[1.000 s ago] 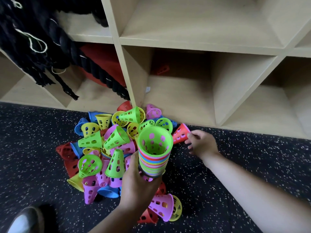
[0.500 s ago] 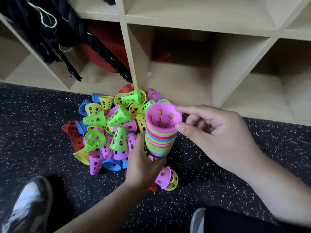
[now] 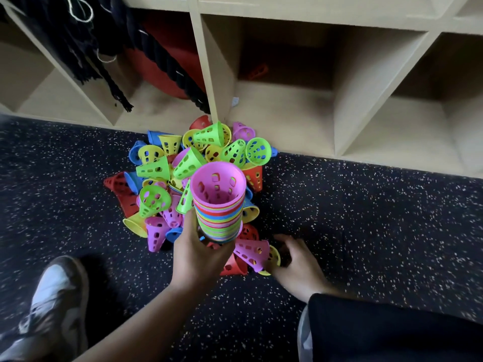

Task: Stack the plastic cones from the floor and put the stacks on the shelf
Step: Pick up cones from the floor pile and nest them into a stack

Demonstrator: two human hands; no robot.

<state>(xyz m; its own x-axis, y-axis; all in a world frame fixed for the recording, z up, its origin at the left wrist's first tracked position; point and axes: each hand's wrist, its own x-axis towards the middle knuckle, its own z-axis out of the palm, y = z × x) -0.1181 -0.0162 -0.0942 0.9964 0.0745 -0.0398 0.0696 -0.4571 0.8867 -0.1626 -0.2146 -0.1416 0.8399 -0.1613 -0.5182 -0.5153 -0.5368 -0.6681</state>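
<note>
Stacking step: the left hand (image 3: 201, 254) grasps 1 tall stack (image 3: 219, 215) upright over the near edge of the pile (image 3: 183, 163); the right hand (image 3: 298, 262) is at a yellow cone (image 3: 273, 257) on that edge, grip unclear; next, probably, lift it and seat it on top.

Cone pile (image 3: 167, 176) on floor (image 3: 366, 218) before shelf (image 3: 282, 121), stack (image 3: 219, 212) over pile

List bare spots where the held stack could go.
Free: the middle cubby, floor bare between its dividers; the right cubby; the speckled floor right of the cone pile. Crowded: the pile itself, and the left cubby with its rope.
</note>
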